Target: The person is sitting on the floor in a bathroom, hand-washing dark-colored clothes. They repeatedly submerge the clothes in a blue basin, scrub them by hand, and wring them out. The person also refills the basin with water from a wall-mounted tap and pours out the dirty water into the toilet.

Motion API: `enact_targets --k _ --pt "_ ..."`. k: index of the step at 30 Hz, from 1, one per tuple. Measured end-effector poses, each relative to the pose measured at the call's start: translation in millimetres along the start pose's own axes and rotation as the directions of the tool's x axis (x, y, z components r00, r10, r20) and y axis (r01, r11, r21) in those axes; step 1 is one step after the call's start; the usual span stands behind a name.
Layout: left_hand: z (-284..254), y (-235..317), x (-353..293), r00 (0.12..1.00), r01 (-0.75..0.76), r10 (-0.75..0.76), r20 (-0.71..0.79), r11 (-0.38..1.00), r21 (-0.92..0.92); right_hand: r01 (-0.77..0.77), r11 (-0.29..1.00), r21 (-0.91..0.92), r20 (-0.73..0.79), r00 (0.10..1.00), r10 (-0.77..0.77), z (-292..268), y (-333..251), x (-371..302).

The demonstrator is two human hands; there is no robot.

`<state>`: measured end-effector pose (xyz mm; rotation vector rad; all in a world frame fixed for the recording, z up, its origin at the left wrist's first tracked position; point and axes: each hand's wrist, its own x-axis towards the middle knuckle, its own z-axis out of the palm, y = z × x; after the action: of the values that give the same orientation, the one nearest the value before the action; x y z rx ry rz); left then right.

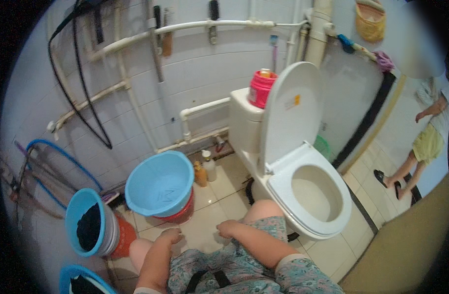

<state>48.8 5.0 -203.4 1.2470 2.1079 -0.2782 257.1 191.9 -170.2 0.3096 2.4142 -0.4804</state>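
The left hand (172,236) and right hand (226,229) are well apart; whether their fingers are spread or closed, I cannot tell. Just beyond the left fingers, a light-blue basin (158,174) sits on a red tub (185,211). Right of the right fingers stands the white toilet (283,184); farther ahead, an orange bottle (200,175) beside a white pump bottle (209,169).

Bathroom, domestic type. White toilet (290,147), lid raised, right of centre; tiled wall (195,73) with white pipes (234,23), upper frame; blue basin (158,183), left of centre.
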Motion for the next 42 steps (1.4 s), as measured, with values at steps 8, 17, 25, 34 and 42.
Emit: enact_targets --k 8,17,25,34,42 --pt "4.9 -5.0 8.9 0.996 -0.087 0.09 -0.021 0.989 0.117 0.048 0.992 0.119 -0.145 0.989 -0.03 1.6 0.0 4.6" --pt "-4.2 1.3 -5.3 0.997 -0.061 0.06 -0.047 0.998 -0.016 0.004 1.0 0.007 -0.056 0.998 -0.003 -0.7 0.3 -1.1" --pt "-11.0 9.2 -17.9 0.996 -0.052 0.049 -0.068 0.998 -0.031 0.008 0.999 0.039 -0.028 1.0 -0.007 0.2 -1.2 -2.0" --pt "-6.0 5.1 -10.1 0.999 -0.027 0.026 -0.036 0.999 -0.043 0.082 0.992 0.096 -0.29 0.956 -0.051 -1.1 0.6 -9.9" --pt "4.5 -2.1 2.1 1.0 0.018 -0.017 0.012 0.997 -0.081 0.038 0.998 0.046 -0.189 0.982 -0.029 -12.1 -6.4 -13.8"
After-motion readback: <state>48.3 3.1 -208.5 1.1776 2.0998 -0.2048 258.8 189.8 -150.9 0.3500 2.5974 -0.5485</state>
